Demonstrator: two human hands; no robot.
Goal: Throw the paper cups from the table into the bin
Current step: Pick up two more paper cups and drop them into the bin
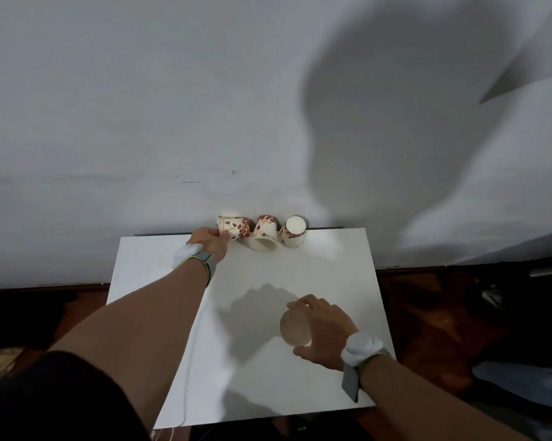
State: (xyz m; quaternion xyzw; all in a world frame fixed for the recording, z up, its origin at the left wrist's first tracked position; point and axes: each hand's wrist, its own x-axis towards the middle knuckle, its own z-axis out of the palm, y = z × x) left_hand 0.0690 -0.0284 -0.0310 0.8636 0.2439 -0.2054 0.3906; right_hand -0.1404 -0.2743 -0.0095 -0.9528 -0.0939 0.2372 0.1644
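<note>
Three paper cups with a brown bean print lie on their sides at the far edge of the white table (160,313), against the wall. My left hand (209,241) reaches to the left cup (236,228) and closes its fingers on the cup's near end. The middle cup (264,237) points its mouth toward me. The right cup (294,232) shows its white base. My right hand (324,332) holds a fourth cup (294,327) above the table's near right part, its open mouth facing me. No bin is in view.
A grey-white wall (173,122) rises directly behind the table. Dark wooden floor (443,313) shows on both sides, with cluttered objects at the right and lower left. A thin white cable (188,377) runs along the table's near left part.
</note>
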